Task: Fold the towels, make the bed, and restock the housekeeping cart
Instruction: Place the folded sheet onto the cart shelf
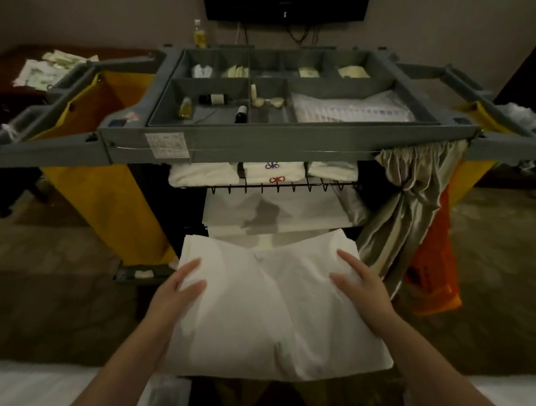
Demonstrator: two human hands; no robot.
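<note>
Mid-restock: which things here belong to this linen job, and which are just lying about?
Job: folded white linen, held by left hand and right hand; housekeeping cart; white stack on its shelf.
Lying about: yellow bottle behind cart; wall TV; packets far left; orange cloth.

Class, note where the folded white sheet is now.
Head view, lower centre: the folded sheet is held between the left hand and right hand, in front of the cart, just below its white linen stack.

Grey housekeeping cart (256, 140), small bottles (186, 107) in top tray (316, 83), folded towels (264, 171) on wire shelf (278, 188), sheets (308, 213) below
</note>
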